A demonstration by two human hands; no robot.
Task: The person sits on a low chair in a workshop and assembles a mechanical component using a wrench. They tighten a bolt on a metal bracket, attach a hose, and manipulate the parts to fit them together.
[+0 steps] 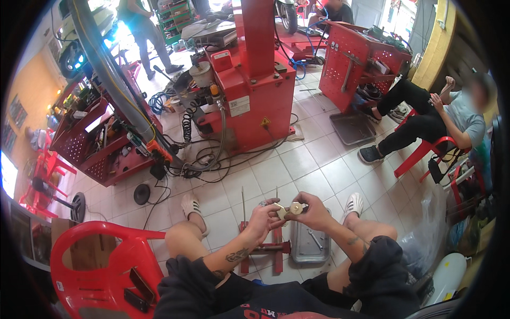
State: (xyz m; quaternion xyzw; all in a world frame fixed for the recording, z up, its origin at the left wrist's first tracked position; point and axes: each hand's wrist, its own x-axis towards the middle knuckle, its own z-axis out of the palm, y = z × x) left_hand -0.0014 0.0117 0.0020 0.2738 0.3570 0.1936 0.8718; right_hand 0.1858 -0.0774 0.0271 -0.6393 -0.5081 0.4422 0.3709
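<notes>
My left hand (pixel 261 222) and my right hand (pixel 314 211) meet in front of me above the floor, fingers closed. Between the right fingers is a small pale round metal part (pixel 296 208) with a hole or stub at its centre. A second small pale piece (pixel 281 211), its kind too small to tell, is pinched in the left fingers, close against the round part. Below the hands stands a red metal frame (pixel 278 261) with thin upright rods. Beside it, under my right forearm, a grey tray (pixel 302 257) holds a wrench (pixel 315 239).
A red plastic chair (pixel 66 258) at my left bears a phone (pixel 136 300) and a dark flat case (pixel 142 283). Ahead rises a red lift column (pixel 260 101), with cables and hoses (pixel 204 169) at its foot. A seated person (pixel 451 114) is at right, near a black tray (pixel 353 129).
</notes>
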